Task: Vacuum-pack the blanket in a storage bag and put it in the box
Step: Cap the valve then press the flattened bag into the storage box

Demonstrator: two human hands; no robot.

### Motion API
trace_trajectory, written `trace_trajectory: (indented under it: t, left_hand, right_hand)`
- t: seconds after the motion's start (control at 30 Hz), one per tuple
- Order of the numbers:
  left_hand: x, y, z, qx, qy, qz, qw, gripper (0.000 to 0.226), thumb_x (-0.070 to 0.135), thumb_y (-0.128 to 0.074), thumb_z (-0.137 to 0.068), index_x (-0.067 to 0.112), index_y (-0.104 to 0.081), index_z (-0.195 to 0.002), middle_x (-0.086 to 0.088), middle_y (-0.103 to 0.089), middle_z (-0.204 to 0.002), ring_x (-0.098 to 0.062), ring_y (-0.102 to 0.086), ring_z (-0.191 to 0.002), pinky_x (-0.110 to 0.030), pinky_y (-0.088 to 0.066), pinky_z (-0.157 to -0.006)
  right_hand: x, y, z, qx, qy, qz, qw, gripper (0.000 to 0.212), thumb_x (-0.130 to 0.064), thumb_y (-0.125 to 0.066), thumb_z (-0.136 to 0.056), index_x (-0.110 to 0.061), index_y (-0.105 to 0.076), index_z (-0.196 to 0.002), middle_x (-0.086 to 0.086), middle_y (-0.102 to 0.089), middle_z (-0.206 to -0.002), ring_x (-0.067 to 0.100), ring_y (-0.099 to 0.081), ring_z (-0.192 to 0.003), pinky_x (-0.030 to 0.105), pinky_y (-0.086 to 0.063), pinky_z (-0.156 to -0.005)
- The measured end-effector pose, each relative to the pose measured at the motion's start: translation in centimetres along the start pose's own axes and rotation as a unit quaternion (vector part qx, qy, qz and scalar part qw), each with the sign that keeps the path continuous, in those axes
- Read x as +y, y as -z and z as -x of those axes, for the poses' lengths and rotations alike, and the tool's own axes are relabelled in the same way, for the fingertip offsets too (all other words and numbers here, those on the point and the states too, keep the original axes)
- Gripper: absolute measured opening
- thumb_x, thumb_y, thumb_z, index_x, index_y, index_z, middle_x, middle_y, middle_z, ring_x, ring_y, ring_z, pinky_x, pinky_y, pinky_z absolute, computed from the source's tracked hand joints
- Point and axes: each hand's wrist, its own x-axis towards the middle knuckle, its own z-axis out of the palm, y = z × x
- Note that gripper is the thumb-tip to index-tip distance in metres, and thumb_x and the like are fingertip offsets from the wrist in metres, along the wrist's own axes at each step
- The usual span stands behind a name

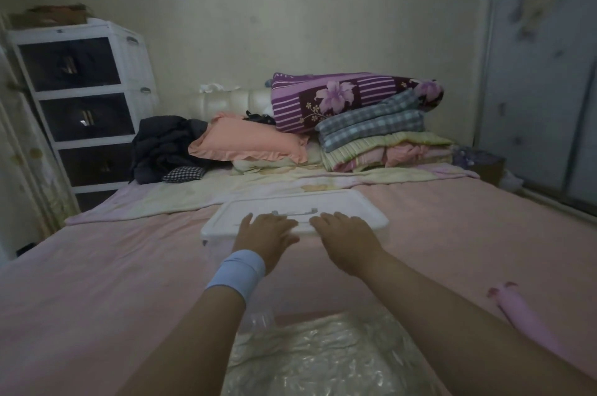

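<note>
A white plastic storage box (365,213) with its lid on sits in the middle of the pink bed. My left hand (266,234), with a light blue wristband, lies on the near edge of the lid, fingers stretched forward. My right hand (347,235) lies beside it on the same edge, fingers also extended. Close to me, at the bottom of the view, lies a crinkled clear storage bag (323,360) with a pale blanket inside, between my forearms.
Folded quilts (361,118) and a peach pillow (248,140) are stacked at the bed's head, with dark clothes (161,147) to their left. A white drawer unit (84,105) stands at the left, a wardrobe (542,72) at the right. A pink object (523,315) lies by my right forearm.
</note>
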Motion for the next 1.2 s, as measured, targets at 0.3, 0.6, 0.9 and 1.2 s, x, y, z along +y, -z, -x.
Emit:
trace_trajectory:
  t: [0.3,0.6,0.9,1.2]
  left_hand:
    - [4.0,2.7,-1.0,0.147,0.009,0.012,0.989,0.046,0.056,-0.036,-0.096,0.042,-0.043,-0.139,0.008,-0.035,-0.152,-0.018,-0.024,-0.142,-0.044,-0.007,-0.119]
    - [20.1,2.4,-3.9,0.038,-0.074,0.089,0.993,0.062,0.060,-0.033,-0.095,0.037,-0.019,-0.151,-0.001,-0.010,-0.160,-0.027,-0.006,-0.146,-0.049,-0.005,-0.119]
    - [32.1,-1.9,-3.3,-0.179,-0.135,0.103,0.969,0.057,0.059,-0.026,-0.097,0.037,-0.026,-0.149,0.000,-0.025,-0.158,-0.030,-0.025,-0.142,-0.049,-0.018,-0.116]
    - [30.9,-5.6,-0.2,-0.297,-0.123,0.162,0.933,0.056,0.050,-0.030,-0.101,0.025,-0.029,-0.150,-0.003,-0.030,-0.156,-0.025,-0.030,-0.142,-0.037,-0.023,-0.116]
  right_hand:
    - [4.3,4.7,0.6,0.104,-0.029,0.154,0.982,0.034,-0.002,-0.069,-0.077,-0.013,-0.063,-0.109,0.011,-0.069,-0.097,0.032,-0.062,-0.064,0.035,-0.047,-0.048]
    - [14.3,6.7,12.7,-0.021,-0.178,0.190,0.965,0.041,-0.005,-0.069,-0.082,-0.015,-0.060,-0.121,0.008,-0.069,-0.104,0.029,-0.065,-0.064,0.031,-0.042,-0.047]
    - [20.5,3.2,23.0,-0.145,-0.206,0.118,0.960,0.046,-0.043,-0.089,-0.060,-0.020,-0.069,-0.095,0.004,-0.069,-0.078,0.027,-0.068,-0.061,0.031,-0.047,-0.050]
    - [17.4,0.6,23.8,-0.346,-0.206,-0.026,0.915,0.041,-0.046,-0.053,-0.094,-0.029,-0.058,-0.131,0.000,-0.059,-0.137,0.023,-0.055,-0.127,0.040,-0.041,-0.103]
